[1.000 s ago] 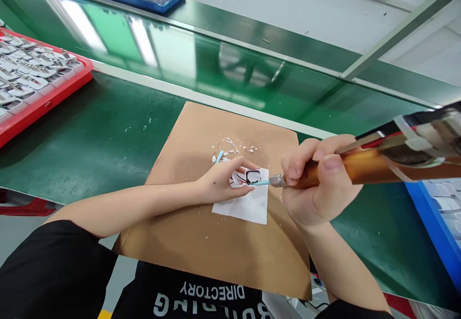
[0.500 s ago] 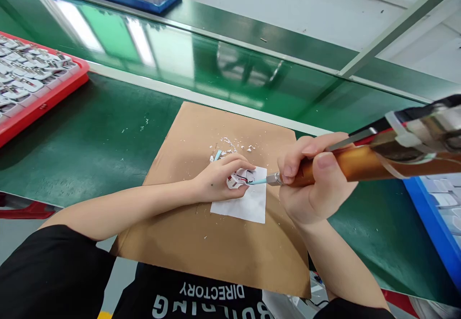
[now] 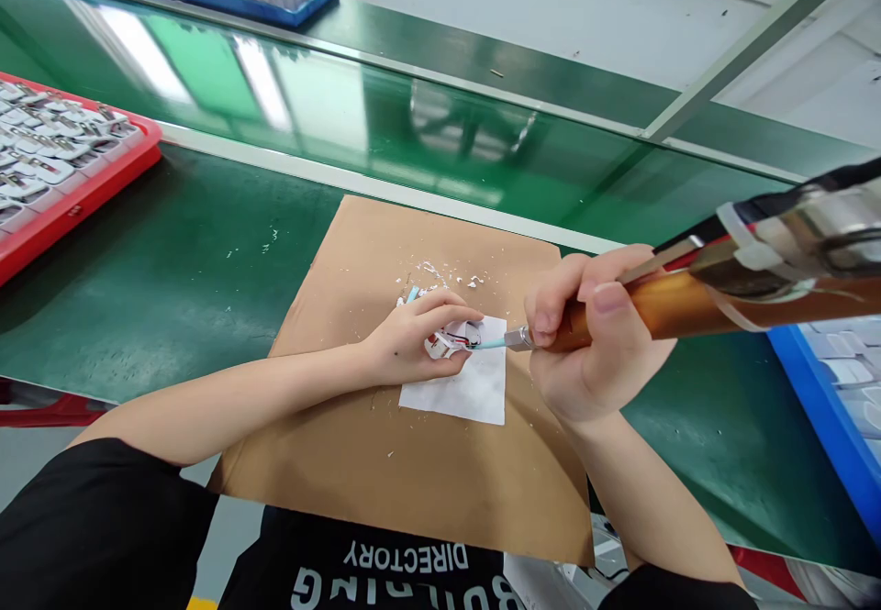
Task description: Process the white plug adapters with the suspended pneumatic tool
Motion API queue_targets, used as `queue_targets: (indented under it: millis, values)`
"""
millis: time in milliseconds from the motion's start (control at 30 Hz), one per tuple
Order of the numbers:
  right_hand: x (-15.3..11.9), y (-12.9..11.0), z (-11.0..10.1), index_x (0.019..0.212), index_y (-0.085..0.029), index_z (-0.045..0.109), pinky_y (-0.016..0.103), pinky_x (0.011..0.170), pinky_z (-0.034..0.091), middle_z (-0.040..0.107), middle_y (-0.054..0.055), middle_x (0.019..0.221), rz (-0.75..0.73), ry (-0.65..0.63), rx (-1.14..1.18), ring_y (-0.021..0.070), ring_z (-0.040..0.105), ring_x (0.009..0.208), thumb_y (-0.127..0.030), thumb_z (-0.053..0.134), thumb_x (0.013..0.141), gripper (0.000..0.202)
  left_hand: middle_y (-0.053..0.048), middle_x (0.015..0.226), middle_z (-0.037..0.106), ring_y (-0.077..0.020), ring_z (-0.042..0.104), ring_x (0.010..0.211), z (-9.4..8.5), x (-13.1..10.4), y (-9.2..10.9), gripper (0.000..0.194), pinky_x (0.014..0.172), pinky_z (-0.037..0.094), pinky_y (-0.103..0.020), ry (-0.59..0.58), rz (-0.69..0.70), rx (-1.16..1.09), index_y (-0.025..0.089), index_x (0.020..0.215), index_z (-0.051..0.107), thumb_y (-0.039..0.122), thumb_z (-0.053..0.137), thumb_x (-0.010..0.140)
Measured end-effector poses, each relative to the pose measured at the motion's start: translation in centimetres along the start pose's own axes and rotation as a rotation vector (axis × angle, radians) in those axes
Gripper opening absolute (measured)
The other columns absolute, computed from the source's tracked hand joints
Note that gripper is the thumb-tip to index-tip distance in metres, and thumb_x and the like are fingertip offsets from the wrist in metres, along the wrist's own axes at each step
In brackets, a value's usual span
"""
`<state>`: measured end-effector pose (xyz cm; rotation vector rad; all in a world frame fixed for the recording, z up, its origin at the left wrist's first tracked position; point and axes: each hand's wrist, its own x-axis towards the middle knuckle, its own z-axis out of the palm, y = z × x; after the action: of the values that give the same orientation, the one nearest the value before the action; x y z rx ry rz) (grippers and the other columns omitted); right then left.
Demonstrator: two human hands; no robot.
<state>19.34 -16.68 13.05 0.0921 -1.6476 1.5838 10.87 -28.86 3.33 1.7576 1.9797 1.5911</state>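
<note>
My left hand (image 3: 403, 344) rests on a white paper sheet (image 3: 454, 399), fingers curled around a small white plastic housing (image 3: 438, 346) with red and dark wires inside. In my right hand (image 3: 606, 353) is an amber-bodied power screwdriver (image 3: 671, 305) with a metal lever along its top and zip ties around it. Its slim tip, sleeved in light blue (image 3: 490, 345), points left and reaches the housing between my left thumb and forefinger. Whether the tip touches a screw is too small to tell. My left fingers partly hide the housing.
Brown cardboard (image 3: 330, 445) lies under the paper, with white crumbs and a light-blue scrap (image 3: 412, 294) beyond my left hand. A red tray (image 3: 89, 206) of white parts stands left, a blue tray (image 3: 819, 417) right. Another blue tray (image 3: 303, 14) sits on the back ledge.
The view has shifted slightly. Both hands keep their grips, and the screwdriver's tip stays at the white housing.
</note>
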Motion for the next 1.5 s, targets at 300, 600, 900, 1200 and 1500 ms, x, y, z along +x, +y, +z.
queue_targets:
  millis: [300, 600, 900, 1200, 1500]
  values:
    - [0.0, 0.3, 0.2, 0.062, -0.020, 0.052, 0.025, 0.035, 0.023, 0.046, -0.005, 0.049, -0.043, 0.004, 0.088, 0.0072, 0.037, 0.037, -0.020, 0.057, 0.085, 0.024, -0.006, 0.100, 0.062, -0.0155, 0.062, 0.086, 0.1, 0.1, -0.2, 0.037, 0.075, 0.056, -0.029, 0.017, 0.048, -0.036, 0.020, 0.113, 0.058, 0.016, 0.062, 0.076]
    - [0.1, 0.4, 0.2, 0.066, -0.020, 0.055, 0.025, 0.034, 0.023, 0.045, -0.005, 0.049, -0.049, 0.014, 0.101, 0.0073, 0.037, 0.037, -0.022, 0.058, 0.085, 0.019, -0.007, 0.101, 0.062, -0.0164, 0.062, 0.089, 0.1, 0.0, -0.4, 0.040, 0.080, 0.055, -0.032, 0.026, 0.059, -0.048, 0.020, 0.114, 0.058, 0.014, 0.063, 0.075]
    - [0.0, 0.4, 0.2, 0.067, -0.022, 0.054, 0.024, 0.034, 0.024, 0.044, -0.004, 0.048, -0.015, 0.038, 0.046, 0.0080, 0.039, 0.037, -0.028, 0.060, 0.085, 0.020, -0.008, 0.103, 0.060, -0.0167, 0.061, 0.090, 0.1, 0.0, -0.7, 0.038, 0.079, 0.055, -0.031, -0.021, 0.061, -0.020, 0.019, 0.113, 0.057, 0.015, 0.062, 0.076]
    - [0.2, 0.4, 0.4, 0.068, -0.022, 0.055, 0.024, 0.033, 0.026, 0.046, -0.005, 0.048, 0.005, 0.074, 0.038, 0.0077, 0.038, 0.035, -0.028, 0.061, 0.083, 0.018, -0.007, 0.103, 0.061, -0.0161, 0.059, 0.091, -0.1, 0.1, -1.2, 0.035, 0.082, 0.053, -0.030, -0.041, -0.033, -0.021, 0.021, 0.114, 0.058, 0.016, 0.061, 0.079]
    - [0.2, 0.5, 0.8, 0.067, -0.020, 0.053, 0.021, 0.034, 0.029, 0.048, -0.005, 0.049, 0.023, 0.126, 0.052, 0.0059, 0.040, 0.037, -0.017, 0.056, 0.080, 0.014, -0.004, 0.090, 0.066, -0.0114, 0.061, 0.069, -2.4, 3.6, -3.4, 0.034, 0.059, 0.047, -0.022, 0.319, -0.612, -0.285, 0.017, 0.102, 0.056, 0.033, 0.069, 0.075]
